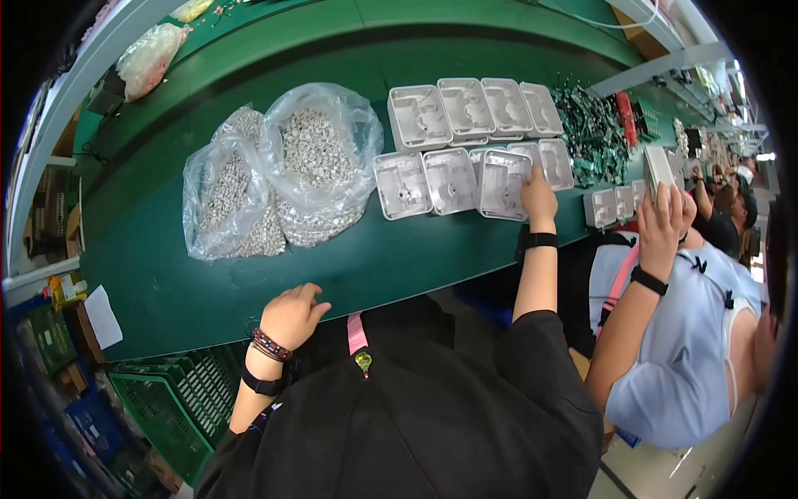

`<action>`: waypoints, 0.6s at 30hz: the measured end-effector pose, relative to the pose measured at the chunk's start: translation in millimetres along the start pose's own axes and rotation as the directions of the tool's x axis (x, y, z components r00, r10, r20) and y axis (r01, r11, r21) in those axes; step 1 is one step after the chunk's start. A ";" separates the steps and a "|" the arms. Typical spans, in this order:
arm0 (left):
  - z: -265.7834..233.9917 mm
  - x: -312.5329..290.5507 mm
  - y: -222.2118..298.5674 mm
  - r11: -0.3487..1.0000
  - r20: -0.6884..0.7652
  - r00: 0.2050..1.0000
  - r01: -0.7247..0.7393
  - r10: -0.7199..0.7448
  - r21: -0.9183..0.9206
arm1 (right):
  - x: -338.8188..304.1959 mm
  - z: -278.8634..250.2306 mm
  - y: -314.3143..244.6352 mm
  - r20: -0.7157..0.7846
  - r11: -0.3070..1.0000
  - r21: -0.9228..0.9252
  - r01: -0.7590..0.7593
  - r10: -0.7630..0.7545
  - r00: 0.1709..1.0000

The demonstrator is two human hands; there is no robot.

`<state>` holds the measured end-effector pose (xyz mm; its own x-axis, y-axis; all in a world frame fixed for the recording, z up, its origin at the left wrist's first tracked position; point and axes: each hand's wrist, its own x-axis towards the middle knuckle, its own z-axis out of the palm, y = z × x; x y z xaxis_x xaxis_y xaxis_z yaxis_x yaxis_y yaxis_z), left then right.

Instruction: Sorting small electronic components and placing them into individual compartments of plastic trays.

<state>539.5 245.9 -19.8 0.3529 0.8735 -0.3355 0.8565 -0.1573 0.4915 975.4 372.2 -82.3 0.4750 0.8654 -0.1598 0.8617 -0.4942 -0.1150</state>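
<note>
My right hand (540, 198) pinches the right rim of a light-grey plastic housing (504, 187), a box with an open top. This housing overlaps its neighbours in the front row and sits slightly higher than they do. To its left lie two similar housings (403, 185), and several more housings (465, 104) stand in a row behind, some stacked. My left hand (291, 316) rests at the table's front edge, fingers loosely bent and thumb apart, with nothing in it. Two clear plastic bags (359, 125) full of small whitish parts (314, 150) stand open beyond it.
The green table (374, 270) runs left to right. Dark green circuit boards (590, 125) are heaped right of the housings. At the right a co-worker in light blue (682, 349) holds a pale box (658, 166). Green crates (174, 399) stand below the table's left front edge.
</note>
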 end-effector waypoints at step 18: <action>51.4 -144.5 -64.2 0.648 -0.308 0.575 0.611 -0.758 -0.456 | 8.4 -8.5 -70.5 -0.319 0.904 -0.020 0.428 -0.411 0.854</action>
<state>452.8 106.1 -44.2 -0.5625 0.7631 -0.3182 0.5987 0.6413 0.4798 920.1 415.0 -67.2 0.1081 0.9687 0.2235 0.9854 -0.0747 -0.1529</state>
